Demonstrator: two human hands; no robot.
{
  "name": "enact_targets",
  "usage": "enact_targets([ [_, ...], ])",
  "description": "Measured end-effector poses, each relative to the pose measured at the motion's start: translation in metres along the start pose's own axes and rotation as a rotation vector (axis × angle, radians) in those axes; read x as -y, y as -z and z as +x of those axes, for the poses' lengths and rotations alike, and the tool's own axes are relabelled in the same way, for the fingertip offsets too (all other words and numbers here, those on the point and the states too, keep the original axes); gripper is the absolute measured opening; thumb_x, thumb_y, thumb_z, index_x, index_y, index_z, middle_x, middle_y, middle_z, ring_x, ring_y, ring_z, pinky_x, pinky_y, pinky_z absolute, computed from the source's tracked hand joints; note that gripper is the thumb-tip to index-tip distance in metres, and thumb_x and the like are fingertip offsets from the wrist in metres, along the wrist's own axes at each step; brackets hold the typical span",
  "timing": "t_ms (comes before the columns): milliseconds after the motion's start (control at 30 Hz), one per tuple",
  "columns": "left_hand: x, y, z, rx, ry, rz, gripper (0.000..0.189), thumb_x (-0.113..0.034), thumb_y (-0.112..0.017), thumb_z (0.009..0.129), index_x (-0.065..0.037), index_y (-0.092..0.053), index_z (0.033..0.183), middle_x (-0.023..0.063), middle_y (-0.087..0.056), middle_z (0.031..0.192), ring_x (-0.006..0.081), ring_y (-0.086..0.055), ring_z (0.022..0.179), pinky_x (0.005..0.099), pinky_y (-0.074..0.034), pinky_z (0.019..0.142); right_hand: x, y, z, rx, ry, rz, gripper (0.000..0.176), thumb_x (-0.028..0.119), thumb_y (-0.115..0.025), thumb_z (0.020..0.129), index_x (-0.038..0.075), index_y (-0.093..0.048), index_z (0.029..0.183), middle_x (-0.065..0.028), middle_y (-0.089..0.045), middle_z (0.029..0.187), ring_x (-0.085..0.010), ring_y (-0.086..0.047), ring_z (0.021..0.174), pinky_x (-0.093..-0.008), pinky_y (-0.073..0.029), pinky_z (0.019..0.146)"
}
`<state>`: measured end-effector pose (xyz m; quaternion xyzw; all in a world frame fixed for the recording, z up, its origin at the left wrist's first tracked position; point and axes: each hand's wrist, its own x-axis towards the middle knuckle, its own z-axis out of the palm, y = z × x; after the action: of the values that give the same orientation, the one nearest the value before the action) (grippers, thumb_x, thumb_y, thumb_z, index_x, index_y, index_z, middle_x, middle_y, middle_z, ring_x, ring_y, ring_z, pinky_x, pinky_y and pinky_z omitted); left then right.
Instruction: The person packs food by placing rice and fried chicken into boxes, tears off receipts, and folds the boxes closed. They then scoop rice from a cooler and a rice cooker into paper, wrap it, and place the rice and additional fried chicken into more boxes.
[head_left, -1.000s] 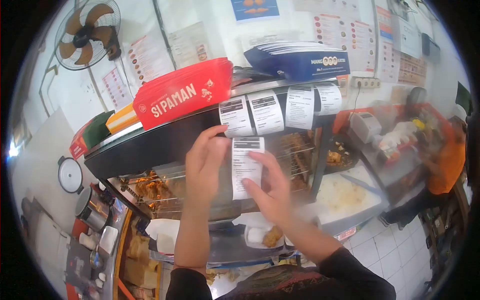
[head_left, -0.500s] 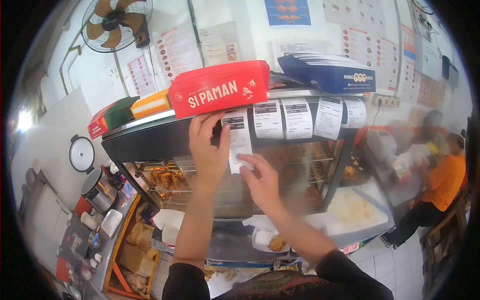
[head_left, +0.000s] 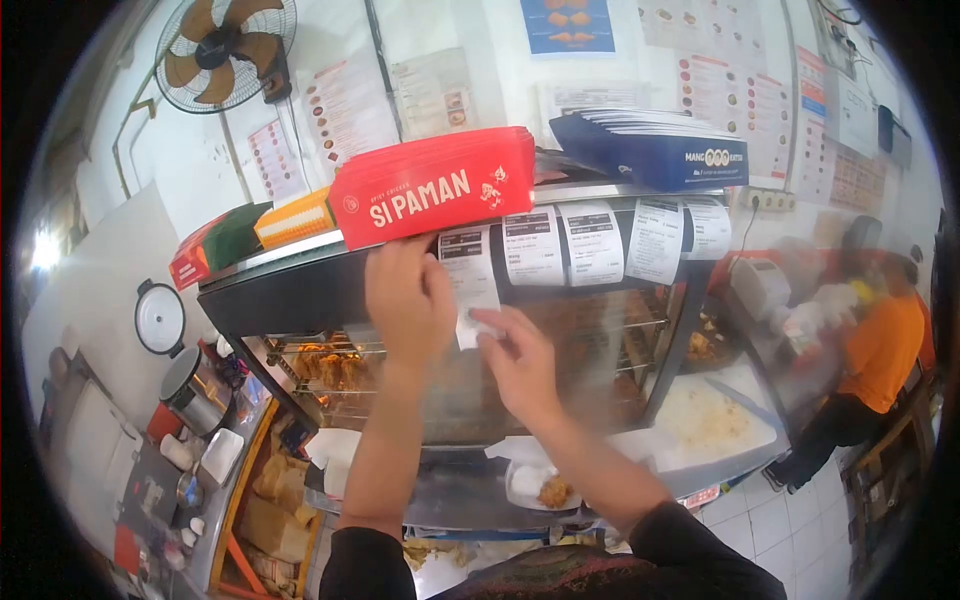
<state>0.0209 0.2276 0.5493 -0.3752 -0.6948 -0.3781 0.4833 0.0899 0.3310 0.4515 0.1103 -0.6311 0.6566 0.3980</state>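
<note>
A printed paper receipt (head_left: 468, 272) hangs from the front edge of the glass food warmer. Its lower end is pinched between the thumb and forefinger of my right hand (head_left: 520, 372). Higher and to the left, my left hand (head_left: 408, 308) reaches up to the warmer's dark top edge, its fingertips just under a stack of red folded boxes (head_left: 430, 195). The left thumb stands apart from the fingers, beside the receipt, with nothing visible in the grasp. More receipts (head_left: 597, 243) hang in a row to the right.
Fried chicken (head_left: 335, 368) sits on racks inside the warmer. Below my right arm is an open box with rice and chicken (head_left: 553, 490). Blue boxes (head_left: 660, 150) stand on top. A cutting board (head_left: 715, 415) lies right, and a person in orange (head_left: 880, 350) works beyond.
My left hand's fingers have lowered and curled in under the red boxes, moving slightly left. My right hand stays on the receipt's lower end. The whole view has shifted a little.
</note>
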Motion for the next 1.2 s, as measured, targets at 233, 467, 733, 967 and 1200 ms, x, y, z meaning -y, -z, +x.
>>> enact_targets([
  [233,0.001,-0.013,-0.014,-0.014,0.313,-0.697,0.023,-0.001,-0.062,0.092,0.001,-0.059,0.115,0.0072,-0.063,0.101,0.0106,-0.057,0.088,0.0263,-0.047,0.078,-0.011,0.002,0.0,0.044,0.035,0.069,0.032,-0.007,-0.057,0.089,0.002,-0.067,0.119,-0.0094,-0.061,0.121,-0.0145,-0.061,0.104,-0.0236,-0.048,0.084],
  [467,-0.008,-0.009,-0.011,-0.219,-0.19,0.047,0.026,0.001,-0.062,0.085,0.001,-0.063,0.111,0.0141,-0.065,0.107,0.0288,-0.06,0.102,0.0386,-0.047,0.088,-0.009,0.0,0.009,0.017,0.027,0.078,0.032,-0.008,-0.056,0.089,0.0,-0.066,0.119,-0.0081,-0.06,0.122,-0.0137,-0.06,0.105,-0.0234,-0.048,0.082],
  [733,-0.016,-0.014,-0.019,-0.165,0.052,-0.3,0.028,0.007,-0.057,0.085,0.002,-0.06,0.113,0.015,-0.06,0.117,0.0254,-0.06,0.106,0.0367,-0.048,0.091,-0.011,-0.001,0.0,0.002,0.155,-0.023,0.034,-0.009,-0.055,0.087,0.002,-0.068,0.117,-0.0101,-0.065,0.116,-0.0157,-0.063,0.097,-0.0243,-0.05,0.079],
  [967,-0.016,-0.008,-0.025,-0.222,-0.113,-0.269,0.019,0.007,-0.058,0.086,0.001,-0.061,0.104,0.0153,-0.059,0.116,0.0256,-0.059,0.108,0.0341,-0.048,0.091,-0.013,0.002,0.008,0.012,0.173,0.033,0.034,-0.006,-0.055,0.087,0.003,-0.068,0.117,-0.0095,-0.063,0.12,-0.0165,-0.063,0.095,-0.0241,-0.049,0.075],
  [1200,-0.004,-0.025,-0.018,-0.047,-0.321,0.147,0.034,-0.007,-0.061,0.082,-0.002,-0.065,0.115,0.0142,-0.06,0.129,0.037,-0.052,0.118,0.0462,-0.037,0.103,-0.035,0.012,0.02,0.038,0.013,0.136,0.036,-0.007,-0.059,0.085,0.002,-0.067,0.118,-0.0068,-0.06,0.122,-0.0101,-0.061,0.098,-0.0221,-0.048,0.075],
])
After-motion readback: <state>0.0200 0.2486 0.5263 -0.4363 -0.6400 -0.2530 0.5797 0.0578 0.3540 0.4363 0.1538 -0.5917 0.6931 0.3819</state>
